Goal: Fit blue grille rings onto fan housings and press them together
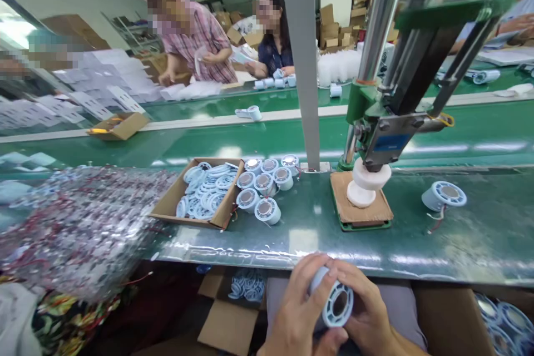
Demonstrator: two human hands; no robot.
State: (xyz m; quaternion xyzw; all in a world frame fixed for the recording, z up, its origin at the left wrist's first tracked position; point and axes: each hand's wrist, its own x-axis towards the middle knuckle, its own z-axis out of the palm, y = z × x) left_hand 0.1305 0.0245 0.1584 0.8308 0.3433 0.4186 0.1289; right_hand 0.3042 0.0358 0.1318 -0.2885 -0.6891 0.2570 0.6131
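Note:
Both of my hands hold one small pale-blue round fan housing (pixel 337 305) over my lap, below the table's front edge. My left hand (pixel 298 311) wraps its left side and my right hand (pixel 367 311) cups its right side and underside. The part's open ring face points toward me. Straight ahead on the green table stands a hand press (pixel 386 139) with a white round die (pixel 367 182) on a brown wooden block (pixel 361 208).
A cardboard box (pixel 196 192) of pale-blue rings and a cluster of finished housings (pixel 267 183) sit left of the press. One housing with wires (pixel 443 196) lies to the right. A plastic bag of wired parts (pixel 79 228) fills the left. Two people work beyond the conveyor.

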